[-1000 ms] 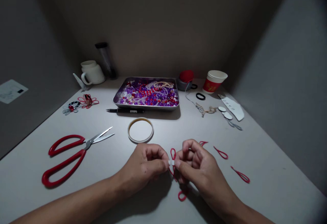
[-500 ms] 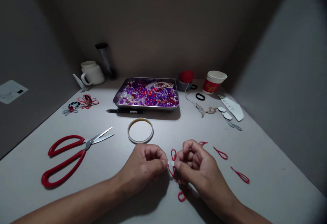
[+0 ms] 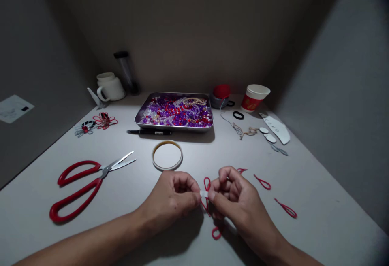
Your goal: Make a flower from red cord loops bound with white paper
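Observation:
Between my hands is a small white piece (image 3: 204, 194) that looks like a bit of tape, with red cord loops (image 3: 207, 183) above and below it. My left hand (image 3: 179, 193) pinches its left end between thumb and forefinger. The thumb and forefinger of my right hand (image 3: 234, 195) close on the right end. Just under my right hand lies another red cord loop (image 3: 216, 233), partly hidden. More red loops rest to the right, one near the knuckles (image 3: 242, 171), a second loop (image 3: 262, 182) and a third loop (image 3: 286, 208).
Red-handled scissors (image 3: 105, 172) lie partly spread at left. A tape roll (image 3: 167, 168) sits ahead, beyond it a pen (image 3: 148, 132) and a bead tray (image 3: 173, 128). Farther back stand a mug (image 3: 112, 87), a paper cup (image 3: 255, 96) and red yarn (image 3: 221, 92). Cord flowers (image 3: 105, 120) lie left.
Almost nothing differs. My left fingertips have shifted very slightly to the right along the white piece; the other things on the table stay where they were.

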